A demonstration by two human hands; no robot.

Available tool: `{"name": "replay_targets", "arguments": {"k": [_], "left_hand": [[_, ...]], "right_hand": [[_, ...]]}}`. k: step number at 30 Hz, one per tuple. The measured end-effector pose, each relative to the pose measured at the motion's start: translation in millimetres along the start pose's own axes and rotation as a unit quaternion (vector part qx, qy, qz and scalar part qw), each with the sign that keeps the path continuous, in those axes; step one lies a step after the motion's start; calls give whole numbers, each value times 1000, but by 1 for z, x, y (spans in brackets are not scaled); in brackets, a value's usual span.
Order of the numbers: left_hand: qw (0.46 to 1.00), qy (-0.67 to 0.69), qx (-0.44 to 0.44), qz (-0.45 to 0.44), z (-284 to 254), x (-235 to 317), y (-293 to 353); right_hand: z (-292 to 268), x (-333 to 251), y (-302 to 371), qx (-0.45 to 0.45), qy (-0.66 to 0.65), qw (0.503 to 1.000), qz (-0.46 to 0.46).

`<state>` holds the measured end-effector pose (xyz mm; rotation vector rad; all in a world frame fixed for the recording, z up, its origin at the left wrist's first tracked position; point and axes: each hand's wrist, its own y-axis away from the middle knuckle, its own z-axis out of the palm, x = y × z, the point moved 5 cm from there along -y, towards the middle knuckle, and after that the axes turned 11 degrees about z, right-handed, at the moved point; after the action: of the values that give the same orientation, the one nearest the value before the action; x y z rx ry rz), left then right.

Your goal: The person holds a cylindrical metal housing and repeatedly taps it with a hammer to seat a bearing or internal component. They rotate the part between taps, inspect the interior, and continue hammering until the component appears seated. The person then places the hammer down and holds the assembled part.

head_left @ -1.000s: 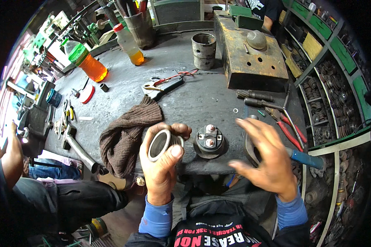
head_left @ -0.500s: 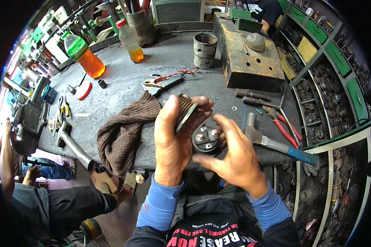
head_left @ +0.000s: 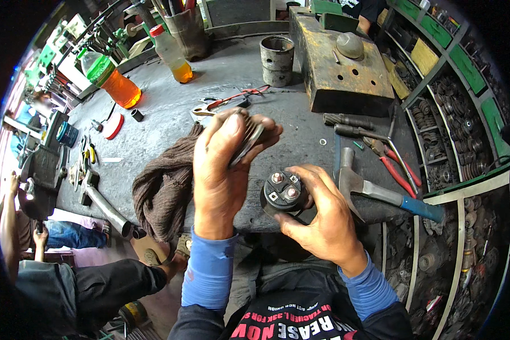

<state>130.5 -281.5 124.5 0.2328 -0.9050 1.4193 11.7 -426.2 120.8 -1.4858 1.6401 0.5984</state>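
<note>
My left hand (head_left: 218,175) is raised over the near edge of the workbench, its fingers closed round a ridged, spring-like metal part (head_left: 248,143) with a flat plate. The fingers cover much of that part. To its right, my right hand (head_left: 330,218) grips a starter solenoid (head_left: 282,191) by its side. This is a dark cylinder whose black cap faces up, with two copper-coloured studs on it. The two parts are apart. A brown knitted cloth (head_left: 167,190) lies on the bench just left of my left hand.
A hammer (head_left: 374,192) and red-handled pliers (head_left: 395,175) lie to the right, below a rusty metal box (head_left: 345,73). Two bottles of orange liquid (head_left: 122,85) and a metal cup (head_left: 277,62) stand farther back. Another hammer (head_left: 105,204) lies left. A person's leg (head_left: 113,283) shows at lower left.
My hands have drawn apart. The left has shifted left with the ridged part, and the solenoid in my right hand is tipped so its studs point more upward.
</note>
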Motion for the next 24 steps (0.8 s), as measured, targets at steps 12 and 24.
{"name": "replay_targets", "arguments": {"k": [12, 24], "left_hand": [[993, -109, -32, 45, -4, 18, 24], [921, -361, -143, 28, 34, 14, 44]], "right_hand": [[23, 1, 12, 65, -13, 998, 5], [1, 13, 27, 24, -58, 998, 0]]}}
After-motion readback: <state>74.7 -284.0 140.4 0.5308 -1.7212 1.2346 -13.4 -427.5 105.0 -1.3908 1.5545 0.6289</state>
